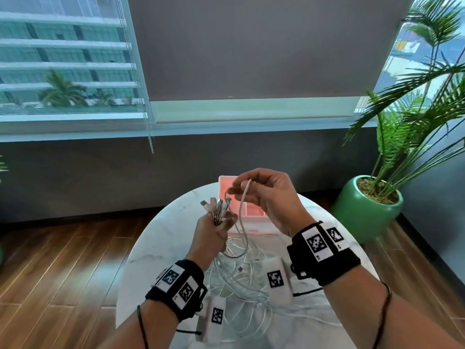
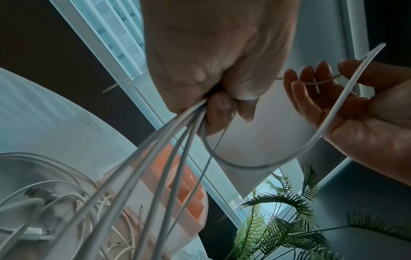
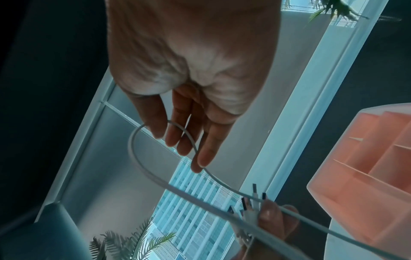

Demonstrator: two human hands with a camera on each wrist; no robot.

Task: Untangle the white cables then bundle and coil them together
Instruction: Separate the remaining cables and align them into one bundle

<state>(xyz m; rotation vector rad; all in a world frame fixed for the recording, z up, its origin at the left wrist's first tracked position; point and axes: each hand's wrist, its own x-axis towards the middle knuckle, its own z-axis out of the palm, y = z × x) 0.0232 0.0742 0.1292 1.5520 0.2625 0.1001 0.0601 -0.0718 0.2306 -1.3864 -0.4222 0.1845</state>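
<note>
My left hand point(image 1: 221, 222) is raised over the table and grips a bundle of white cable ends point(image 1: 217, 205), their metal plugs point(image 3: 254, 197) sticking up past the fingers. Below the fist the gripped cables point(image 2: 182, 123) run down to a loose tangle of white cables point(image 1: 241, 290) on the round marble table point(image 1: 163, 235). My right hand point(image 1: 239, 190) is higher and to the right, pinching one white cable point(image 1: 241, 215) between thumb and fingers. That cable point(image 2: 333, 112) hangs in a loop from the right hand back to the left fist. It also curves over the right hand's fingers point(image 3: 133, 140).
A pink compartment box point(image 1: 254, 210) stands on the table behind my hands. At the right, a green pot with a palm plant point(image 1: 364, 212) sits on the wooden floor. A window sill and a roller blind lie beyond the table.
</note>
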